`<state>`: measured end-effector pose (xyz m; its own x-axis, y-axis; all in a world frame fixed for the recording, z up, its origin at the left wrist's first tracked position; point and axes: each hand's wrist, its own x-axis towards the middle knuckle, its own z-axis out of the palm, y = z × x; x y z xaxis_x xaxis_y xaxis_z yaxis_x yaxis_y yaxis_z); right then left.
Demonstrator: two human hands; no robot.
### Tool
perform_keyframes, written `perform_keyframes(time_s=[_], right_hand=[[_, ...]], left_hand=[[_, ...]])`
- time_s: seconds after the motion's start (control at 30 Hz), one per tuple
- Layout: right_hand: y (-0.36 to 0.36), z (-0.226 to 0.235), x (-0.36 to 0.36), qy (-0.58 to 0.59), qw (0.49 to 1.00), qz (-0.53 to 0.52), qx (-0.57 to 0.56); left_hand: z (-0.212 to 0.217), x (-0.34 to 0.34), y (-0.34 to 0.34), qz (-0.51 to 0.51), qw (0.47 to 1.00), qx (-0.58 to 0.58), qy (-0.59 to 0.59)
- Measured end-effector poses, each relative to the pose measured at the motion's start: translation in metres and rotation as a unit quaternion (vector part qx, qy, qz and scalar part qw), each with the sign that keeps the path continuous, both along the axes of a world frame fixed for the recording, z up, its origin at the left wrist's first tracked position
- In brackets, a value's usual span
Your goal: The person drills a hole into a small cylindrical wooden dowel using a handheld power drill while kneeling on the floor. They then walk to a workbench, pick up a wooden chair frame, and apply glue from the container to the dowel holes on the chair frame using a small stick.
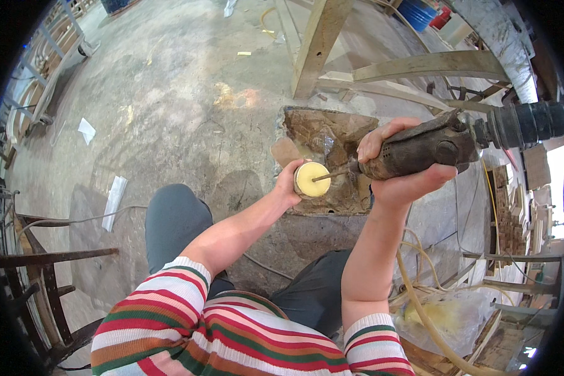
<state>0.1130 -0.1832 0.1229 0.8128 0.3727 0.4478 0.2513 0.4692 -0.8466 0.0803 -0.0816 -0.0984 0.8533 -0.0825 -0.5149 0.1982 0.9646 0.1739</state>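
Both fists (407,160) tight: grinder (420,149), disc (311,180).

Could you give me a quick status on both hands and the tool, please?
Right hand grips power tool. Left hand holds yellow disc on its shaft. Nothing in the way.

Single head view, steep downward tilt, close over lap; concrete floor (169,106) toward 12 o'clock; rim probably distorted.

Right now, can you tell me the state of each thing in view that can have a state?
Left hand: gripping the yellow disc.
Right hand: gripping the power tool.
Yellow disc: on the tool's thin shaft.
Power tool: held sideways, hose attached.
Plastic bag: crumpled on the floor.
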Motion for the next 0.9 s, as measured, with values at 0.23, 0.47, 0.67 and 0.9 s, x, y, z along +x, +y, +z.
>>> perform_keyframes(time_s=[0.23, 0.47, 0.67, 0.9], right_hand=[[0.005, 0.001, -0.002, -0.001, 1.0, -0.006, 0.001], [0.005, 0.0, -0.004, -0.008, 1.0, -0.01, -0.008], [0.007, -0.004, -0.002, -0.007, 1.0, 0.013, 0.026], [0.007, -0.003, -0.002, -0.018, 1.0, -0.01, 0.004]], left_hand=[[0.0, 0.0, 0.004, 0.01, 1.0, -0.011, 0.005], [0.001, 0.001, 0.003, 0.006, 1.0, -0.018, -0.002], [-0.005, 0.003, 0.004, 0.017, 1.0, -0.017, -0.004], [-0.007, 0.004, 0.006, 0.029, 1.0, -0.005, 0.002]])
